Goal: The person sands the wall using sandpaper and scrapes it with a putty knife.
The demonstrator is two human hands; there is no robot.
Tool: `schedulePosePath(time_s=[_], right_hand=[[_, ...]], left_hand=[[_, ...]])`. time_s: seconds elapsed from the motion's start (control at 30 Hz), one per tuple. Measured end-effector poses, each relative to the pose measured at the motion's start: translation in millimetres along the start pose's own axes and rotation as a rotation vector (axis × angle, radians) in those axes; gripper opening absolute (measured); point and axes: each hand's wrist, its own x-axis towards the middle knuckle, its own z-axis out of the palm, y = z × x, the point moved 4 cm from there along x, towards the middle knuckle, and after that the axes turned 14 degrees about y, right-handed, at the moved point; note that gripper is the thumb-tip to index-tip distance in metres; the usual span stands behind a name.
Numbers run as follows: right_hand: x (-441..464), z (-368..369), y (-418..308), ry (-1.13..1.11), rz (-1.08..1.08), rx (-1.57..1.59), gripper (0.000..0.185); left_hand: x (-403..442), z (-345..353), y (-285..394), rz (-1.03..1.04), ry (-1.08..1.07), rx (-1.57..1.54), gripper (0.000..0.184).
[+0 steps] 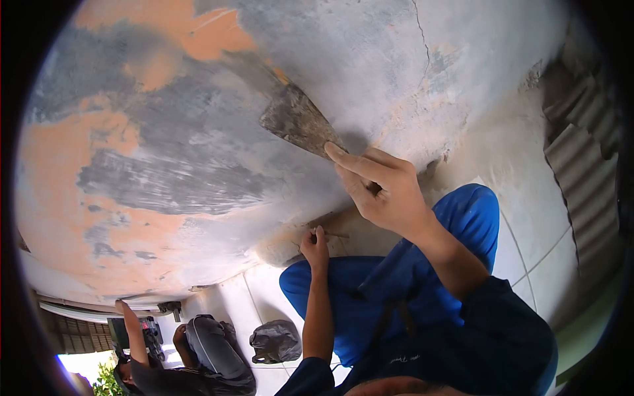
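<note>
My right hand (389,188) is closed around a putty knife (300,122) with a wide, stained blade. The blade lies against the wall (370,59), which is patched in grey, white and orange. The knife's handle is mostly hidden in my fingers. Lower down, my left hand (316,247) is closed near the foot of the wall, above my bent knee. Something thin and dark shows beside its fingers, too small to name. Dark grey streaks (172,181) mark the wall to the left of the blade.
Another person (158,376) sits at lower left with one arm raised to the wall. Near them are a grey backpack (214,346) and a black plastic bag (276,340) on the tiled floor (522,257). Corrugated sheets (584,171) stand at right. A crack (422,39) runs down the wall.
</note>
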Motion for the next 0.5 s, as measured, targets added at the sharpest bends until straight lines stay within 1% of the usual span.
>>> schedulePosePath(time_s=[0.17, 0.27, 0.37, 0.43, 0.5], right_hand=[[2.8, -2.9, -4.7, -0.017, 0.048, 0.018, 0.04], [2.9, -0.1, -4.0, 0.011, 0.007, 0.025, 0.04], [5.9, 2.2, -4.1, 0.015, -0.004, 0.028, 0.039], [9.4, 3.3, -7.1, 0.023, 0.021, 0.069, 0.039], [2.2, 1.7, -1.5, 0.005, 0.025, 0.032, 0.039]], left_hand=[[-4.1, -0.1, 3.4, -0.02, -0.024, -0.055, 0.029], [-3.8, -3.1, 21.8, 0.039, -0.011, 0.037, 0.028], [-3.4, -0.9, 2.0, -0.01, -0.026, -0.001, 0.029], [-8.1, -4.9, 6.1, -0.019, -0.037, -0.005, 0.029], [-2.1, -0.9, 12.6, 0.001, -0.03, -0.011, 0.029]])
